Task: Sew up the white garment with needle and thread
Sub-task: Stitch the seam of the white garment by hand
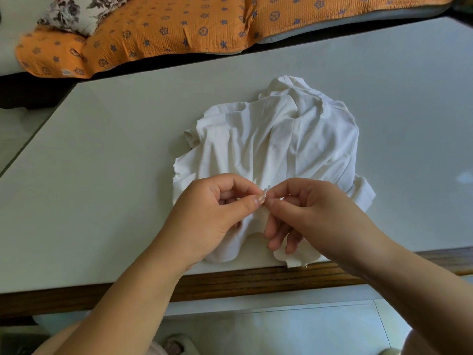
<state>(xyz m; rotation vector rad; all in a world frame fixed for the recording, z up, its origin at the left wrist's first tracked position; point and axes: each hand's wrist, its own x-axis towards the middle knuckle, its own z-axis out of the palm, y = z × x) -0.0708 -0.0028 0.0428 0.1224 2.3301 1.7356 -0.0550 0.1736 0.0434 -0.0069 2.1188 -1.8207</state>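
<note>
White garment lies crumpled on table; left hand and right hand grips both pinch one white bit, unidentifiable.

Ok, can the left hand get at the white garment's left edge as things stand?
Probably yes: the left hand sits over the white garment, close to that edge, nothing between. It would first have to drop what it pinches, opposite the right hand.
</note>
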